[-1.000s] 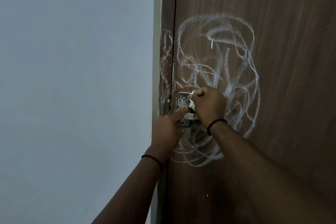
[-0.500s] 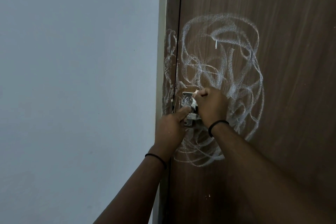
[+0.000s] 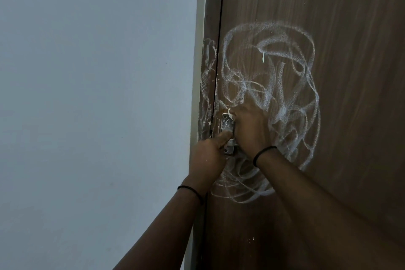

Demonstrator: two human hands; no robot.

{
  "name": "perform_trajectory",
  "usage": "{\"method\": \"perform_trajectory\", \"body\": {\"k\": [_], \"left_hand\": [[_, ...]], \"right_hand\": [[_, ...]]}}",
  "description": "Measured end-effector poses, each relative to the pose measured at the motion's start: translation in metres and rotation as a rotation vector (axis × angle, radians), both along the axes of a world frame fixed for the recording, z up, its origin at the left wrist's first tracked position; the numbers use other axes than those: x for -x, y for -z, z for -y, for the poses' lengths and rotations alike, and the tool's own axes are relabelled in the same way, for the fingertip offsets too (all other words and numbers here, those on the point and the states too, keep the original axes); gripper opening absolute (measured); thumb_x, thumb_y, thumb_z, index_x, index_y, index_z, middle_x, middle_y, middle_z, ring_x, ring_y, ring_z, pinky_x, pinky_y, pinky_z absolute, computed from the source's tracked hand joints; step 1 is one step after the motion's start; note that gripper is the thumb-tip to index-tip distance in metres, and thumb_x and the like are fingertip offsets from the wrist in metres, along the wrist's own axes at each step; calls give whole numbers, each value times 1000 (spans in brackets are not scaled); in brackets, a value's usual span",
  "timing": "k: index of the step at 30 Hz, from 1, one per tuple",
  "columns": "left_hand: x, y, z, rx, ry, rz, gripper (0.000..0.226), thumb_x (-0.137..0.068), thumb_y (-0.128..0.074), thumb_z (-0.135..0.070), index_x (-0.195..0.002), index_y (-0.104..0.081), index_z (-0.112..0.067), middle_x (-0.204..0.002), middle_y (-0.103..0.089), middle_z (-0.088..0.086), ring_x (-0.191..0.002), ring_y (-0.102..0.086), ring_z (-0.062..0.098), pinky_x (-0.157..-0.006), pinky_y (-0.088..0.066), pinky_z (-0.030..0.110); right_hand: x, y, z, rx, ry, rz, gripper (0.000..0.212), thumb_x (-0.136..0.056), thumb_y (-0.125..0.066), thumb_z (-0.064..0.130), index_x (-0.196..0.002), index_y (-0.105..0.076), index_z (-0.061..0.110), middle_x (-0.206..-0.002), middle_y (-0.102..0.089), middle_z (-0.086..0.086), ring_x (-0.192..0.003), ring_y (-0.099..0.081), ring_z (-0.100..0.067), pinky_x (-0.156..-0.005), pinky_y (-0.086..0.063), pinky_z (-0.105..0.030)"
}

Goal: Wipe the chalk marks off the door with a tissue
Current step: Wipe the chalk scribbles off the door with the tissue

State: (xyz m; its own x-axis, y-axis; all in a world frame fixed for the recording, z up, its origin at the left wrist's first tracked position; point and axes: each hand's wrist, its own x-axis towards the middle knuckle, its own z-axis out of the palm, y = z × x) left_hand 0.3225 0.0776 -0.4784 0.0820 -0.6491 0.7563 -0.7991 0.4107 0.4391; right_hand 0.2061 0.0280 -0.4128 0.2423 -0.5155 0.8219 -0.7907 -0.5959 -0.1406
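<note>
A dark brown wooden door (image 3: pixel 341 28) carries a big tangle of white chalk marks (image 3: pixel 282 85), which spill onto the door frame (image 3: pixel 208 68) to its left. My right hand (image 3: pixel 249 129) grips a small white tissue (image 3: pixel 230 114), of which only a scrap shows above the knuckles, and presses it against the metal latch plate (image 3: pixel 226 124). My left hand (image 3: pixel 208 155) is just below and to the left, its fingers curled and one finger lying on the latch's lower part (image 3: pixel 230 149).
A plain pale wall (image 3: pixel 94 105) fills the left half of the view. The narrow dark gap between frame and door (image 3: pixel 219 50) runs down to the latch. A small white fleck (image 3: pixel 263 57) sticks to the door among the marks.
My right hand has shifted slightly up and left over the latch plate, covering more of the tissue. My left hand stays by the latch.
</note>
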Motion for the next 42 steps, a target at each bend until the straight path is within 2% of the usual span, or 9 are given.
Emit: {"method": "perform_trajectory", "body": {"k": [6,11,15,21,25,29,32,36,42], "left_hand": [[1,-1,-4,95,31,-15,46,-89,-56,-3,-128,-66,-25,-108,-76,2,-84,-72,20,-74,-59,34],[0,-14,-11,330,-178,-102,16,-89,-63,-5,-94,-76,-11,-83,-74,5,-69,-67,19,-63,-56,30],[-3,-37,-7,360,-239,-51,23,-93,-60,-6,-113,-71,-11,-96,-69,6,-83,-63,19,-70,-41,20],[-1,-53,9,314,-207,13,25,-93,-60,-4,-115,-73,-8,-92,-66,12,-81,-61,26,-64,-43,29],[-2,-57,18,311,-231,15,17,-93,-64,-14,-105,-75,-9,-84,-65,13,-73,-60,27,-59,-39,28],[0,-59,25,285,-287,-20,11,-89,-66,-12,-91,-77,-10,-80,-69,11,-70,-60,24,-59,-37,27],[2,-55,29,238,-289,-172,16,-91,-65,-17,-78,-74,-14,-67,-65,-3,-56,-52,7,-51,-25,17],[5,-36,30,183,-242,-384,16,-91,-66,-22,-78,-76,-18,-59,-58,-13,-54,-53,0,-50,-34,7],[6,-8,27,105,-258,-439,13,-87,-71,-18,-75,-77,-18,-57,-59,-18,-56,-55,-10,-51,-36,4]], "right_hand": [[-5,-22,6,58,-168,-224,29,-81,-62,-4,-100,-68,17,-88,-66,-2,-90,-53,-22,-91,-42,-39],[-9,-25,12,18,-193,-134,14,-90,-58,6,-91,-58,19,-79,-58,1,-79,-52,-23,-75,-47,-40],[-3,-23,16,64,-166,73,16,-90,-66,12,-77,-74,15,-78,-60,-3,-73,-55,-20,-63,-45,-32],[0,-25,6,151,-206,-41,23,-87,-61,0,-73,-69,16,-61,-61,1,-55,-50,-12,-73,-53,-37],[5,-16,8,-23,-337,148,29,-90,-61,1,-108,-53,22,-93,-66,5,-85,-64,-8,-82,-54,-33],[13,-6,11,-13,-298,234,20,-89,-61,1,-95,-58,20,-90,-64,3,-88,-57,-15,-76,-54,-38],[18,5,12,-41,-208,238,18,-92,-61,7,-96,-71,21,-90,-70,1,-90,-50,-14,-76,-46,-31],[22,11,11,-28,-169,202,15,-91,-66,13,-98,-77,20,-92,-75,2,-89,-55,-19,-81,-39,-28],[15,0,7,-92,-110,216,16,-88,-68,10,-76,-77,14,-74,-71,-4,-85,-51,-20,-77,-45,-33]]}}
